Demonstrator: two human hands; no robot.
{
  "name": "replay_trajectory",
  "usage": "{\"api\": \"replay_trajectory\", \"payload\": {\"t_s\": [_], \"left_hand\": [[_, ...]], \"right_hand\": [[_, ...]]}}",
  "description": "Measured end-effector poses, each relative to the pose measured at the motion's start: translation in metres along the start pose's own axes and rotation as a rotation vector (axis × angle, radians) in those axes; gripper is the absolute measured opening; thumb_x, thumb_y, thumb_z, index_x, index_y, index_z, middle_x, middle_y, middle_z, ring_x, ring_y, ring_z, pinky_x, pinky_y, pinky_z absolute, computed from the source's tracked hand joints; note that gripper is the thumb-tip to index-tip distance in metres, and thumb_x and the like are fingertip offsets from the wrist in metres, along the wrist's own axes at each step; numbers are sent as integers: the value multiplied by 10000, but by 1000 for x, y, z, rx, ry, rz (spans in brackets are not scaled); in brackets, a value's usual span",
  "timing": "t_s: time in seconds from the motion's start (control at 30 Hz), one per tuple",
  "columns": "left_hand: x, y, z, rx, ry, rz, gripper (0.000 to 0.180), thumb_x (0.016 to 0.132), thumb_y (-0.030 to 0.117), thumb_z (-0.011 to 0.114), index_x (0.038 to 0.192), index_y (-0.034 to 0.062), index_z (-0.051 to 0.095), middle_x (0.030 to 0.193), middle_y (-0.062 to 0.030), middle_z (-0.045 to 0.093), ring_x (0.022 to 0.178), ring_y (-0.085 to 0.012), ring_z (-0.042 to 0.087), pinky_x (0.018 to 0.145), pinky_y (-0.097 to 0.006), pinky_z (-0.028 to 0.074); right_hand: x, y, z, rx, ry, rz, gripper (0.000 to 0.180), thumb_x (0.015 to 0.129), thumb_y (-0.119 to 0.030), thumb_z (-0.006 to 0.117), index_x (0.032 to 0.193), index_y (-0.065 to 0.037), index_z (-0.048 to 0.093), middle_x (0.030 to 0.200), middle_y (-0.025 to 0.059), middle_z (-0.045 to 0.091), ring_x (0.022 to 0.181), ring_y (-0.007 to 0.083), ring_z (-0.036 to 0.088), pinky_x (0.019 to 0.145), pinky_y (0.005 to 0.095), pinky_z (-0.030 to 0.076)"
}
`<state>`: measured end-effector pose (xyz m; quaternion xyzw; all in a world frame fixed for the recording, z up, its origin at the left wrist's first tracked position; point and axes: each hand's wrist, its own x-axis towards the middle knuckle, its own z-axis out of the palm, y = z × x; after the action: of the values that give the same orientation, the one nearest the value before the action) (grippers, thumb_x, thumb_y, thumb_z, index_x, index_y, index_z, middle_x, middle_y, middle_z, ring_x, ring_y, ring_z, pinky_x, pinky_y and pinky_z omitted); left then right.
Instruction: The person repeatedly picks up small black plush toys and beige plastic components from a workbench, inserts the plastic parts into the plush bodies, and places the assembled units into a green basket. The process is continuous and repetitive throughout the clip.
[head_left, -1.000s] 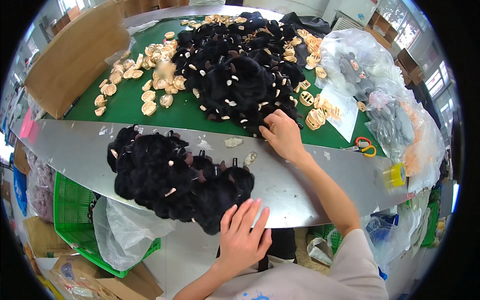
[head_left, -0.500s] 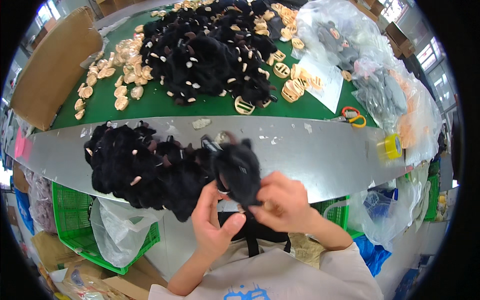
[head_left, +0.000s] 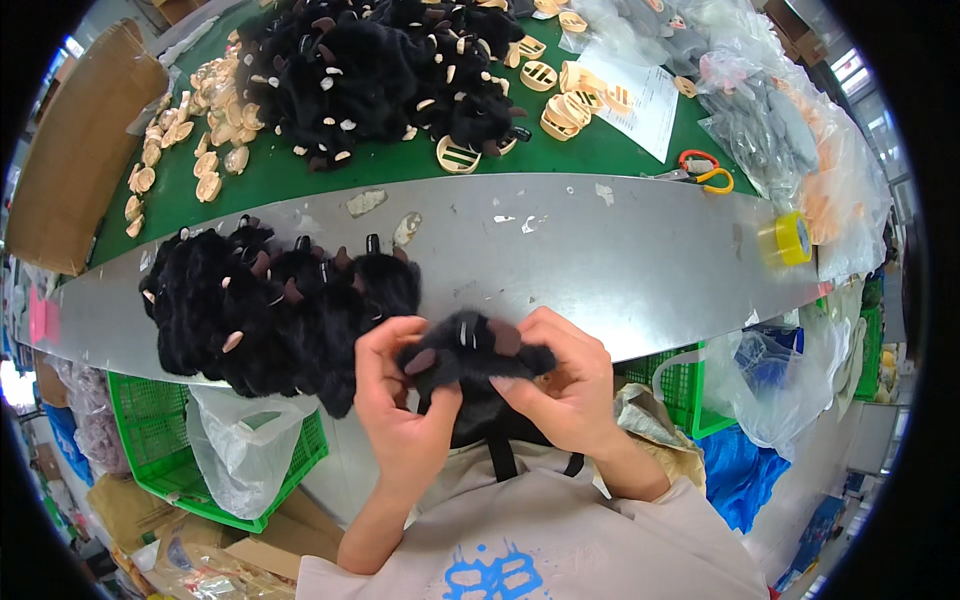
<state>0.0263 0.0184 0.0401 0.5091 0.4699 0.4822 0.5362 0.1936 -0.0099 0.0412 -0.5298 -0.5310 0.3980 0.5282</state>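
Note:
A small black plush piece [head_left: 470, 345] with brownish ears is held between both hands, just off the near edge of the metal table. My left hand [head_left: 405, 385] pinches its left side near one ear, thumb toward me. On the opposite side, my right hand [head_left: 565, 380] grips it with thumb and fingers. To the left, a row of similar black plush pieces [head_left: 260, 310] lies bunched on the metal surface. The underside of the held piece is hidden.
A large heap of black plush [head_left: 350, 80] covers the green mat [head_left: 290, 185], with beige plastic parts [head_left: 560, 112] around it. Scissors [head_left: 700, 175] and yellow tape [head_left: 793, 238] lie at the right. Green crates [head_left: 150, 440] stand below the table edge, and a cardboard sheet [head_left: 85, 150] leans far left.
The plush piece has come lower and been turned, so its ears now face up. Both hands now hold it from opposite sides. My view has shifted slightly.

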Motion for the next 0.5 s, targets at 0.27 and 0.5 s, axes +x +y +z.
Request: {"api": "replay_trajectory", "payload": {"t_s": [0.27, 0.5], "left_hand": [[-19, 11, -14, 446, -76, 660, 424, 747, 158, 653, 1116, -43, 596, 1119, -164, 613, 957, -298, 574, 798, -413, 458], [-23, -10, -21, -29, -408, 64, 633, 858, 429, 611, 1151, -131, 568, 1152, -235, 594, 1042, -350, 570, 968, -433, 413]], "right_hand": [[-7, -2, 4, 33, 140, 176, 168, 779, -62, 730, 831, 0, 583, 749, 14, 499, 608, 59, 422, 475, 229, 319], [-15, -18, 6, -273, -128, -253, 220, 735, -105, 765, 819, -30, 576, 782, 77, 496, 523, 201, 486, 433, 297, 402]]}}
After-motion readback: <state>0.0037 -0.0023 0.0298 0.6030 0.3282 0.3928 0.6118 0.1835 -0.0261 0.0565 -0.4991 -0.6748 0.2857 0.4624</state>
